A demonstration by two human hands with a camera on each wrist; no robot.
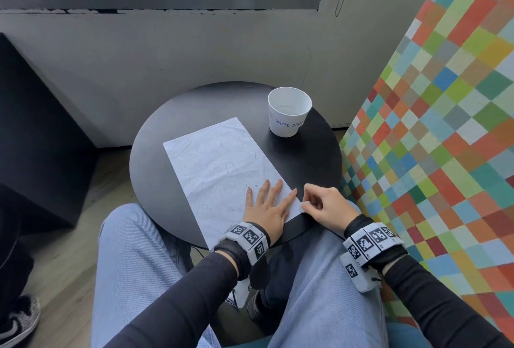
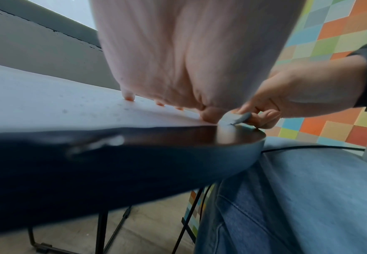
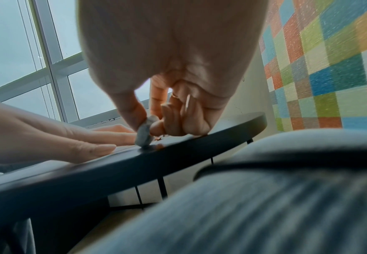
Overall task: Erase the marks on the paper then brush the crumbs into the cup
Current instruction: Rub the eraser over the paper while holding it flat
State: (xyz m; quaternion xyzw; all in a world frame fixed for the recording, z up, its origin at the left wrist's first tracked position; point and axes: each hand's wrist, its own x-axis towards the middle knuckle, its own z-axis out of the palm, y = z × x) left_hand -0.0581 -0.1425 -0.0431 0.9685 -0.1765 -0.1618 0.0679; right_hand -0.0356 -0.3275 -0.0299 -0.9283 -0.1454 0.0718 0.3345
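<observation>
A white sheet of paper [image 1: 219, 164] with faint pencil scribbles lies slanted on the round black table [image 1: 303, 164]. My left hand [image 1: 267, 203] lies flat on the paper's near right part, fingers straight and spread. My right hand [image 1: 319, 203] pinches a small whitish-grey eraser [image 1: 304, 206] between thumb and fingers, its lower end touching the table at the paper's near right corner. The eraser [image 3: 144, 133] shows upright in the right wrist view and the eraser [image 2: 235, 118] shows in the left wrist view. A white paper cup [image 1: 288, 115] marked "WASTE BASKET" stands at the table's far right.
A wall of coloured squares [image 1: 434, 125] rises close on the right. A grey wall and a window run behind the table. A dark cabinet [image 1: 36, 130] stands to the left. My legs in blue jeans sit under the table's near edge.
</observation>
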